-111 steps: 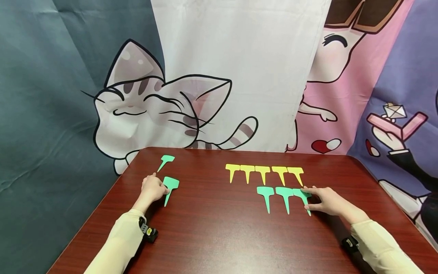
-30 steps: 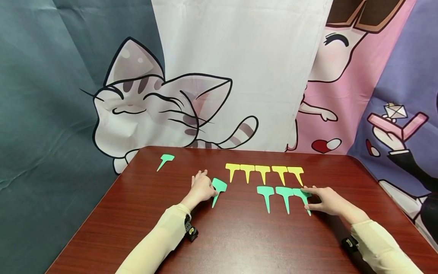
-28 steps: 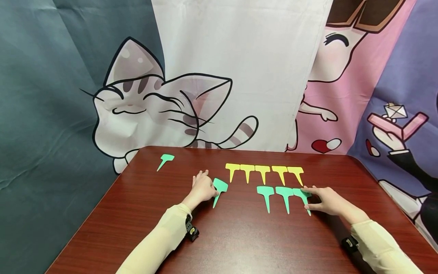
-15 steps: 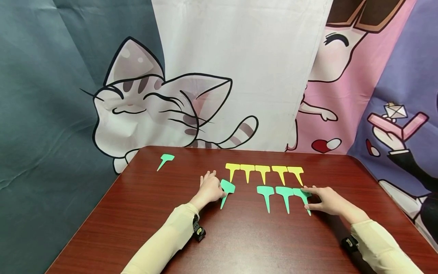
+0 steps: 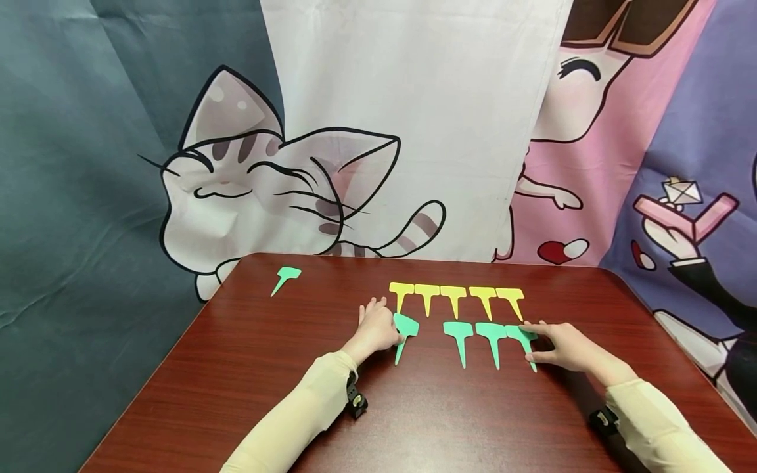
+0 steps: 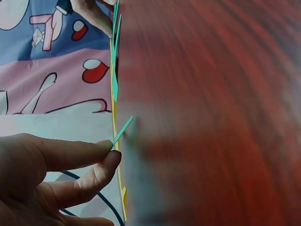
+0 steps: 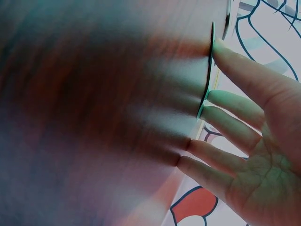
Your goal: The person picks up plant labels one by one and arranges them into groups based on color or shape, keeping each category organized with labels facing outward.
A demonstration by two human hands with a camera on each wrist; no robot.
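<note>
My left hand (image 5: 376, 330) pinches a green T-shaped plant label (image 5: 407, 324) between thumb and finger, left of the green row. In the left wrist view that label (image 6: 124, 129) slants over the tabletop, its reflection beside it. My right hand (image 5: 564, 346) rests its outstretched fingertips on the rightmost green plant label (image 5: 520, 334), which lies flat; the right wrist view shows thumb and fingers (image 7: 233, 128) along this label (image 7: 209, 66). Two more green plant labels, one at the left (image 5: 458, 330) and one in the middle (image 5: 491, 332), complete the row.
Several yellow plant labels (image 5: 453, 293) lie side by side in a row behind the green ones. A lone green plant label (image 5: 288, 272) lies slanted at the far left of the reddish-brown table (image 5: 426, 420). A cartoon-printed cloth (image 5: 414, 85) hangs behind the table's back edge.
The left hand has carried its green plant label rightward from the table's left side, towards the green row. The right hand and the labels lying on the table have stayed put.
</note>
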